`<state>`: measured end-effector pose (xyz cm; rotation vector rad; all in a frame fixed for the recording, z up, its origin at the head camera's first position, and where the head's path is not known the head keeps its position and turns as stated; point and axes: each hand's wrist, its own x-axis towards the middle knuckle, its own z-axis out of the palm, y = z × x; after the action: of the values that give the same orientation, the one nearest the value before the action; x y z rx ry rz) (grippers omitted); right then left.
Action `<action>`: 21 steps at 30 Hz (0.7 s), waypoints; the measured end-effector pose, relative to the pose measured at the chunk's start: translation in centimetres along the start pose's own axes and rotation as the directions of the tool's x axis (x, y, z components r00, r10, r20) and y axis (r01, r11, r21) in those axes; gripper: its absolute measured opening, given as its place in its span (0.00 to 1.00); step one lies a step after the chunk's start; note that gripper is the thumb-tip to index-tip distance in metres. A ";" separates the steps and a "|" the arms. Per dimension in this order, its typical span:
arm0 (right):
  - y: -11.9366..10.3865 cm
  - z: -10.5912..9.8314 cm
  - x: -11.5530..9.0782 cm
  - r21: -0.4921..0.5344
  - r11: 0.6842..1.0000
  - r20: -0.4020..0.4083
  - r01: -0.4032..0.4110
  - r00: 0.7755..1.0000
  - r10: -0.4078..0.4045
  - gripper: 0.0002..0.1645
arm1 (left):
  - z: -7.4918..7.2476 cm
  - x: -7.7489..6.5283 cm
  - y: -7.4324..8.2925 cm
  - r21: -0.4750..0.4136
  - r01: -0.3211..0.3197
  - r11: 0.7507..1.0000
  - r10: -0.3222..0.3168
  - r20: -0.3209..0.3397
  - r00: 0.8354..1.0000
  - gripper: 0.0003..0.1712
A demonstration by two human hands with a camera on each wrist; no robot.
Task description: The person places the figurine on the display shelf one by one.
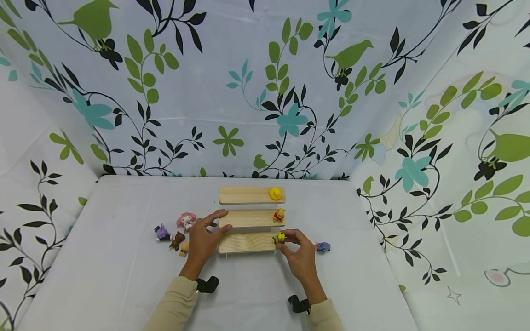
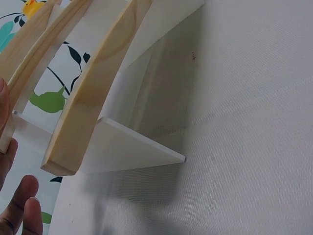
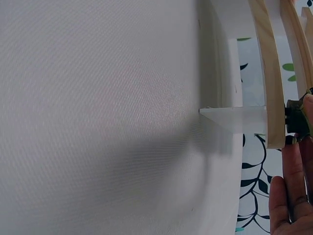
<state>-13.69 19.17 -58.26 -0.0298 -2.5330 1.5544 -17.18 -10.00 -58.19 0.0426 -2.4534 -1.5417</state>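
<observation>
A three-tier display shelf has pale wooden boards on white supports. My right hand (image 1: 301, 259) pinches a small figurine with a yellow-green head (image 1: 281, 236) at the right end of the front board (image 1: 246, 243). The right wrist view shows the figurine's dark lower part (image 3: 296, 117) right against the board. My left hand (image 1: 202, 241) grips the left end of the middle board (image 1: 244, 219) between thumb and forefinger. On that board's right end sits a red-and-yellow bear figurine (image 1: 279, 215). A yellow duck figurine (image 1: 275, 193) sits at the right end of the back board (image 1: 244, 195).
Left of the shelf lie several figurines: a pink-and-white one (image 1: 186, 220), a purple one (image 1: 162, 232), a brown one (image 1: 177, 240) and an orange one (image 1: 184, 248), partly behind my left hand. A blue figurine (image 1: 323, 247) lies right of my right hand. White cloth (image 1: 124, 276) covers the table.
</observation>
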 end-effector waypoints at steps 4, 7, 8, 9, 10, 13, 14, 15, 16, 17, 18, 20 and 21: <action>0.0 0.0 0.1 0.003 1.000 0.005 0.006 1.000 -0.006 0.24 | 0.0 0.0 0.1 -0.004 -0.002 1.000 0.002 -0.001 1.000 0.27; 0.1 0.0 0.1 0.001 1.000 0.005 0.004 1.000 -0.004 0.24 | 0.0 0.0 0.1 -0.001 0.002 1.000 -0.002 0.002 1.000 0.27; 0.1 0.0 0.1 0.001 1.000 0.006 0.004 1.000 -0.004 0.24 | 0.0 0.0 0.1 -0.001 0.004 1.000 -0.004 0.003 1.000 0.27; 0.1 0.0 0.1 0.003 1.000 0.006 0.004 1.000 -0.004 0.24 | 0.0 0.0 0.1 -0.001 0.007 1.000 -0.007 0.004 1.000 0.27; 0.1 0.0 0.0 0.004 1.000 0.006 0.003 1.000 -0.003 0.24 | 0.0 0.0 0.1 -0.001 0.010 1.000 -0.010 0.005 1.000 0.27; 0.1 -0.1 0.0 0.008 1.000 0.005 0.000 1.000 0.000 0.25 | 0.0 0.0 0.1 -0.004 0.016 1.000 -0.016 0.003 1.000 0.26; 0.1 -0.1 0.0 0.009 1.000 0.003 -0.001 1.000 0.001 0.25 | 0.0 0.1 0.1 -0.005 0.017 1.000 -0.017 0.002 1.000 0.26; 0.1 -0.1 0.0 0.010 1.000 0.001 -0.002 1.000 0.002 0.25 | 0.1 0.1 0.0 -0.006 0.017 1.000 -0.017 0.001 1.000 0.26; 0.1 -0.1 0.0 0.010 1.000 0.000 -0.004 1.000 0.004 0.26 | 0.1 0.1 0.0 -0.007 0.018 1.000 -0.018 0.001 1.000 0.26; 0.0 -0.2 0.0 0.011 1.000 -0.001 -0.003 1.000 0.003 0.26 | 0.1 0.1 0.0 -0.008 0.018 1.000 -0.018 0.000 1.000 0.26; 0.0 -0.2 0.0 0.013 1.000 -0.001 0.000 1.000 0.000 0.26 | 0.1 0.1 -0.1 -0.008 0.017 1.000 -0.017 -0.001 1.000 0.27; 0.0 -0.3 -0.1 0.017 1.000 0.000 0.004 1.000 -0.004 0.26 | 0.1 0.1 -0.1 -0.007 0.016 1.000 -0.016 -0.001 1.000 0.27; 0.0 -0.3 -0.1 0.018 1.000 0.001 0.006 1.000 -0.006 0.26 | 0.2 0.1 -0.2 -0.006 0.015 1.000 -0.015 -0.001 1.000 0.27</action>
<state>-13.58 19.46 -58.13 -0.0192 -2.5177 1.5757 -17.34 -9.94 -58.40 0.0609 -2.4529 -1.5545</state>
